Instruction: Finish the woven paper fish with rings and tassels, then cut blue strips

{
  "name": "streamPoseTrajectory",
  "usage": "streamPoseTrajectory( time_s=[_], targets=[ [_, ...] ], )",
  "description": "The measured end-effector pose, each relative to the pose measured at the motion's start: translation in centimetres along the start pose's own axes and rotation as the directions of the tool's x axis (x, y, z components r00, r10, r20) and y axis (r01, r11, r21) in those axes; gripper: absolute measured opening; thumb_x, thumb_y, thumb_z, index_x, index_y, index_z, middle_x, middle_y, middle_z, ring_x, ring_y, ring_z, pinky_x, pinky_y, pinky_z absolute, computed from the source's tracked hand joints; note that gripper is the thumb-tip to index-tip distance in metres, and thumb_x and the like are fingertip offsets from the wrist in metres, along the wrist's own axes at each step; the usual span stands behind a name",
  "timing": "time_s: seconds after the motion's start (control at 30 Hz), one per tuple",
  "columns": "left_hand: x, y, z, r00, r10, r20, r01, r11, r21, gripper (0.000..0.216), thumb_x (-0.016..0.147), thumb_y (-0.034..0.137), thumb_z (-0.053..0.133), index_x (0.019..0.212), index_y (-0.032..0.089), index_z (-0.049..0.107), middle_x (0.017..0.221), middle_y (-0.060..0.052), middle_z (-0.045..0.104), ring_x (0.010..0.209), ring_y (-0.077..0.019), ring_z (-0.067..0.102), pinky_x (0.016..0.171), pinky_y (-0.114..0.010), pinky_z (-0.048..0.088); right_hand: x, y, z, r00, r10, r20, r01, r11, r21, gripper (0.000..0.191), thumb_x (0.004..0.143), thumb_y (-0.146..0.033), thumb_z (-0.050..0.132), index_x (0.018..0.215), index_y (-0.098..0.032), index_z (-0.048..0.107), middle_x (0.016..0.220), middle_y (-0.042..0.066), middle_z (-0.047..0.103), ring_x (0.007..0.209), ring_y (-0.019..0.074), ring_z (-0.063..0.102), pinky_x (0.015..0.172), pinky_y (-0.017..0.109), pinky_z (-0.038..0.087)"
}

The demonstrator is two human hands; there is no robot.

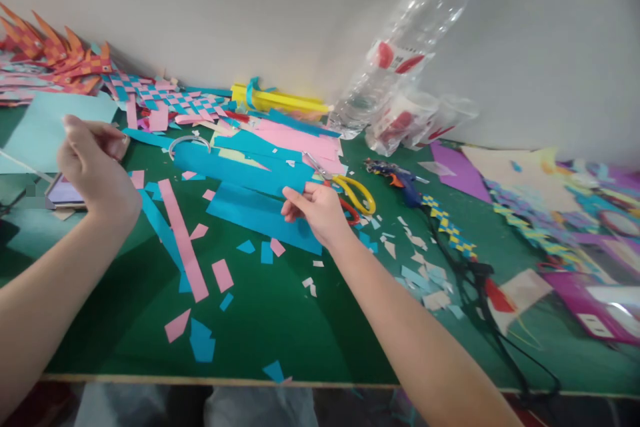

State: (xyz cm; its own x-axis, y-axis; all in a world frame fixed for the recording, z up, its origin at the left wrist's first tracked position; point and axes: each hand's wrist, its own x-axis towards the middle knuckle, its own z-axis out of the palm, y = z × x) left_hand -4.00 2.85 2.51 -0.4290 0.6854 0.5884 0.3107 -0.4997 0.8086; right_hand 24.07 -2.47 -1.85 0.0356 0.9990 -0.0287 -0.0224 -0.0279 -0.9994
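The right hand [315, 210] rests on a big blue paper sheet [260, 213] that lies flat on the green table [280, 327], near the middle. Its fingers [295, 203] are curled together and pinch the top edge of that sheet. Just past this hand lie scissors with yellow and red handles [353, 195], touching more blue and pink paper. The left hand [95, 170] is up above the table on the left side, well apart from the right hand. Its fingers are bent in close together near the thumb, but I cannot tell if it holds anything. Below and beside it a long pink paper strip [184, 240] lies across a long blue paper strip [160, 227]. Many small pink and blue paper bits [220, 273] are spread over the table in front of both hands. Behind the blue sheet is a pile of pink, blue and yellow paper sheets [285, 137]. A clear plastic bottle with a red label [400, 60] leans tilted against the pale wall. At the far left is an orange woven paper shape with spikes [55, 53]. A blue glue gun [403, 181] lies to the right of the scissors, and its black cord [480, 293] runs toward the near edge of the table.
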Motion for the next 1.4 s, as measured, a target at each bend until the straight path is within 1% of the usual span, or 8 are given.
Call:
streamPoseTrajectory(
  time_s=[0.1, 0.2, 0.3, 0.6, 0.77, 0.87, 1.03, 1.4],
  targets=[
    [-1.3, 0.8, -0.2, 0.931, 0.295, 0.213, -0.344, 0.905, 0.251, 0.031, 0.097, 0.03, 0.032, 0.087, 0.022, 0.06, 0.081, -0.001, 0.057, 0.079, -0.016, 0.055, 0.074, -0.041, 0.04, -0.1, 0.2, 0.1, 1.0, 0.008, 0.03, -0.006, 0.997, -0.073, 0.037, 0.07, -0.048, 0.073, 0.063, -0.018, 0.054, 0.056, 0.003, 0.069, 0.043, 0.0117, 0.062, 0.041, 0.022, 0.051],
    [-2.6, 0.7, 0.1, 0.692, 0.416, 0.59, -0.655, 0.705, 0.272, 0.018, 0.088, 0.022, 0.048, 0.1, 0.023, 0.06, 0.095, -0.003, 0.066, 0.095, -0.0225, 0.057, 0.092, -0.046, 0.036, -0.5, 0.2, 0.5, 0.999, -0.014, 0.031, 0.017, 0.996, -0.085, 0.036, 0.075, -0.049, 0.069, 0.066, -0.018, 0.052, 0.056, 0.002, 0.069, 0.042, 0.0117, 0.062, 0.04, 0.022, 0.05],
    [-3.5, 0.5, 0.7, 0.498, 0.489, 0.716, -0.783, 0.608, 0.13, 0.026, 0.083, 0.017, 0.053, 0.107, 0.025, 0.061, 0.105, -0.002, 0.07, 0.103, -0.0245, 0.059, 0.097, -0.046, 0.036, -0.9, -0.1, 0.8, 0.996, -0.093, 0.011, 0.093, 0.995, -0.044, 0.04, 0.078, -0.048, 0.067, 0.061, -0.021, 0.042, 0.056, 0.001, 0.068, 0.041, 0.0111, 0.061, 0.04, 0.022, 0.05],
    [-5.4, 1.7, 1.7, 0.491, 0.463, 0.738, -0.733, 0.677, 0.063, 0.032, 0.084, 0.016, 0.053, 0.114, 0.025, 0.06, 0.111, -0.006, 0.069, 0.106, -0.0265, 0.062, 0.105, -0.049, 0.03, -1.2, -0.9, 0.7, 0.993, -0.024, 0.117, 0.055, 0.962, -0.266, 0.037, 0.076, -0.053, 0.066, 0.086, -0.019, 0.059, 0.048, -0.004, 0.063, 0.03, 0.0087, 0.046, 0.037, 0.024, 0.04],
    [-5.2, 1.1, 2.2, 0.42, 0.355, 0.835, -0.788, 0.599, 0.142, 0.025, 0.093, 0.021, 0.044, 0.113, 0.016, 0.058, 0.111, -0.01, 0.069, 0.102, -0.0246, 0.064, 0.103, -0.046, 0.035, -0.7, -1.9, -1.8, 0.869, -0.477, -0.131, 0.256, 0.66, -0.706, 0.038, 0.084, -0.051, 0.056, 0.104, -0.02, 0.063, 0.042, -0.007, 0.051, 0.042, 0.0127, 0.049, 0.051, 0.026, 0.041],
    [-5.2, 0.6, 2.2, 0.377, 0.282, 0.882, -0.793, 0.59, 0.151, 0.028, 0.096, 0.027, 0.041, 0.115, 0.015, 0.057, 0.115, -0.011, 0.067, 0.105, -0.0243, 0.063, 0.103, -0.045, 0.035, -0.7, -1.4, -4.6, 0.773, -0.603, -0.198, 0.154, 0.481, -0.863, 0.03, 0.089, -0.044, 0.048, 0.093, -0.02, 0.065, 0.064, 0.002, 0.065, 0.058, 0.0169, 0.06, 0.061, 0.03, 0.046],
    [-5.3, -0.3, 2.2, 0.347, 0.162, 0.924, -0.78, 0.597, 0.188, 0.035, 0.096, 0.038, 0.043, 0.119, 0.016, 0.057, 0.12, -0.012, 0.065, 0.11, -0.0275, 0.06, 0.101, -0.047, 0.035, -1.4, 1.0, -8.9, 0.872, -0.482, -0.083, 0.007, 0.18, -0.984, 0.028, 0.085, -0.038, 0.051, 0.098, -0.016, 0.063, 0.099, 0.015, 0.064, 0.099, 0.0307, 0.059, 0.084, 0.042, 0.048],
    [-4.6, -0.6, 1.9, 0.387, 0.213, 0.897, -0.738, 0.655, 0.163, 0.029, 0.099, 0.027, 0.036, 0.101, 0.021, 0.064, 0.093, -0.003, 0.072, 0.087, -0.0194, 0.066, 0.099, -0.043, 0.034, -0.1, 3.1, -11.4, 0.91, -0.386, -0.149, -0.043, 0.27, -0.962, 0.049, 0.083, -0.057, 0.051, 0.104, -0.014, 0.064, 0.096, 0.015, 0.062, 0.094, 0.0319, 0.057, 0.086, 0.048, 0.048]
  ],
)
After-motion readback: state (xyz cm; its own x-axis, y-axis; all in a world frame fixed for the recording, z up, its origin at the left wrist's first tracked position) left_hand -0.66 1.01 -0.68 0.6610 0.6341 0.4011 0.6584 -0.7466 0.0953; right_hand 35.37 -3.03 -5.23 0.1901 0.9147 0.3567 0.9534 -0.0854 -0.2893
